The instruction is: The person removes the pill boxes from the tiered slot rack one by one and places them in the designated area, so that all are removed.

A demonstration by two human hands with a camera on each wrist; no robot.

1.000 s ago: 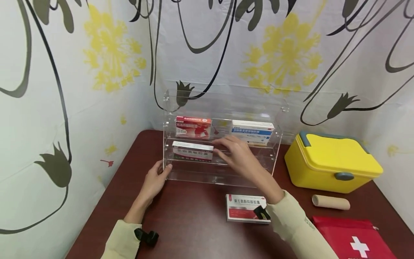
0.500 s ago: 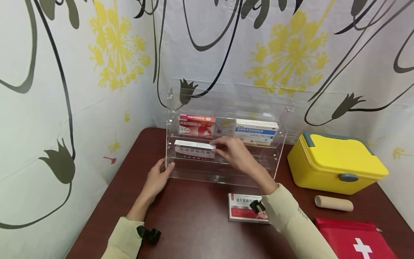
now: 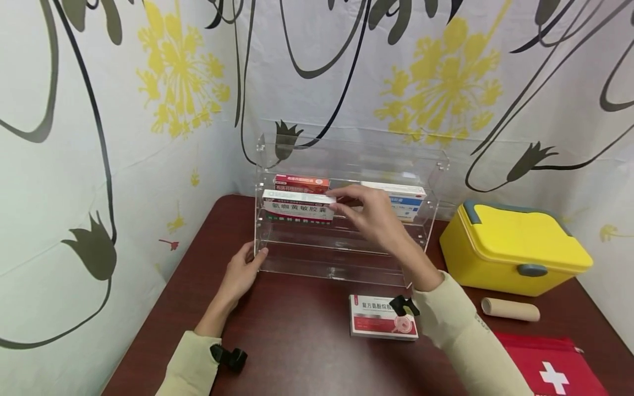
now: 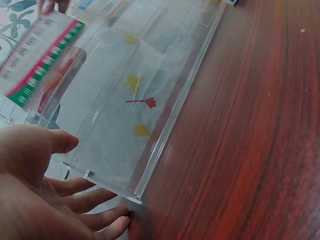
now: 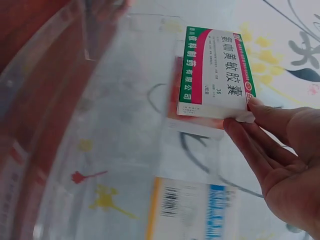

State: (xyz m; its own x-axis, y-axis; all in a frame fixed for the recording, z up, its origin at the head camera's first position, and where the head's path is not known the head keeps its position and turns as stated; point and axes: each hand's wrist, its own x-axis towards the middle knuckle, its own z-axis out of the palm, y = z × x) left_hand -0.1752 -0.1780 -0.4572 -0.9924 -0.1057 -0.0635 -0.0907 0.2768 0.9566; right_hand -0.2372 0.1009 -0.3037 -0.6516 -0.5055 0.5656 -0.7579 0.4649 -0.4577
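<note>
My right hand (image 3: 373,214) pinches the right end of a white, green and magenta medicine box (image 3: 299,207) between thumb and fingers. This box (image 5: 212,72) is lifted in front of the clear acrylic shelf (image 3: 322,269), overlapping a red medicine box (image 3: 299,180) on an upper tier. A white and blue medicine box (image 3: 407,206) stands on the same tier, partly behind the right hand. My left hand (image 3: 241,275) holds the shelf's left side panel, its thumb (image 4: 64,141) on the inner side and the fingers outside.
A white and red medicine box (image 3: 381,324) lies flat on the dark red table (image 3: 297,352) before the shelf. To the right stand a yellow lidded box (image 3: 515,247), a cardboard tube (image 3: 510,309) and a red pouch with a white cross (image 3: 550,357). Patterned fabric (image 3: 317,99) hangs behind.
The right hand has taken the green and magenta medicine box by its end and raised it off the lower tier, toward the front. The left hand stays on the shelf's side.
</note>
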